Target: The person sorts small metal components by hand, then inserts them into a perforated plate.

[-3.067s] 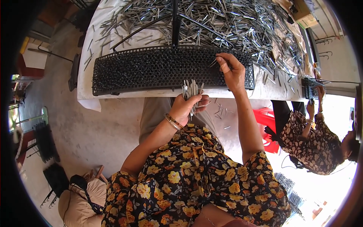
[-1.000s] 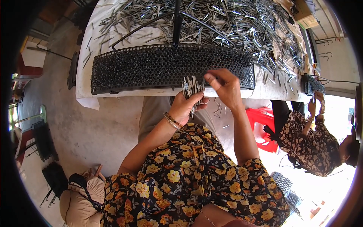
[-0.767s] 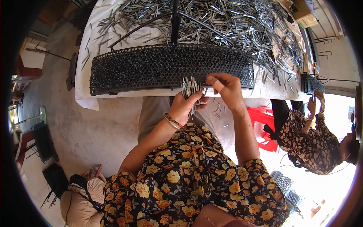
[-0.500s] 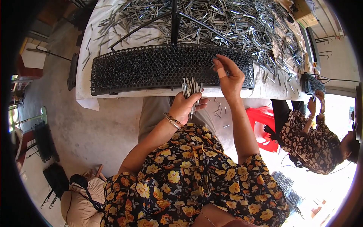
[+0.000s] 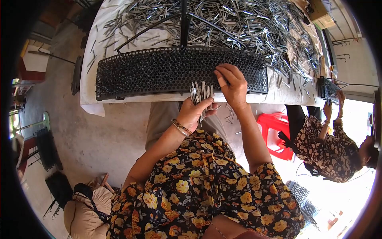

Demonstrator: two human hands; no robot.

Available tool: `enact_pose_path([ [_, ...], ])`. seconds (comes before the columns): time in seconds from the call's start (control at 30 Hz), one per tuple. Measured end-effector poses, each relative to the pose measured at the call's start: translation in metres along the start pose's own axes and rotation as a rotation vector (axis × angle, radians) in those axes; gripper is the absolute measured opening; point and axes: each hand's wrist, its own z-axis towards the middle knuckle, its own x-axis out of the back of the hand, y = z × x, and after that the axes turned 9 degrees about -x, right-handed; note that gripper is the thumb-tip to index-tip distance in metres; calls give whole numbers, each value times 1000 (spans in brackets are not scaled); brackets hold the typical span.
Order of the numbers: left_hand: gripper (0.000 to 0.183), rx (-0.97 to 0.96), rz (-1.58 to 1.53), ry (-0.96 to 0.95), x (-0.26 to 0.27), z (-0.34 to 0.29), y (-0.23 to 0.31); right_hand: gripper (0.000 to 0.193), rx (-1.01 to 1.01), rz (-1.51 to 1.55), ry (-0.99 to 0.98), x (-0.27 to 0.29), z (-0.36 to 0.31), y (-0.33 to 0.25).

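Left hand (image 5: 194, 111): curled around a bunch of thin metal strips (image 5: 202, 92), middle of the frame.
Right hand (image 5: 234, 87): thumb and finger close together at the black board with holes (image 5: 147, 73), upper middle; I can't tell if they hold a strip.
Strips: look light, stiff, maybe slippery; best pinched near one end.
Board: looks stiff; best held by its rim.

Remotely I count the wearer's two hands (image 5: 195, 110), one long perforated panel (image 5: 159, 71) along the table's (image 5: 89, 85) near edge, metal strips (image 5: 227, 26) beyond counting.
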Motion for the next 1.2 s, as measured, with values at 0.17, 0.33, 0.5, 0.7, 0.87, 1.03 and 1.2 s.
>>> enact_pose_path([
  [0.17,16,-50,9,11,0,-1,-1,17,-90,28,-115,14,0,-23],
  [0.33,16,-78,-18,-41,-8,-2,4,20,-520,326,-499,30,-15,-20],
  [0.5,22,65,-47,-11,-15,1,4,15,-648,425,-114,40,3,-13],
  [0.7,21,116,-2,-39,-13,14,-7,15,-409,231,27,29,18,9],
  [0.87,14,73,-11,0,-11,10,-7,14,-463,241,68,23,14,15],
  [1.03,17,64,-18,-37,-12,5,-4,13,-168,75,24,17,11,16],
  [1.2,17,70,-37,-12,-14,3,1,13,-60,-122,43,17,10,12],
])
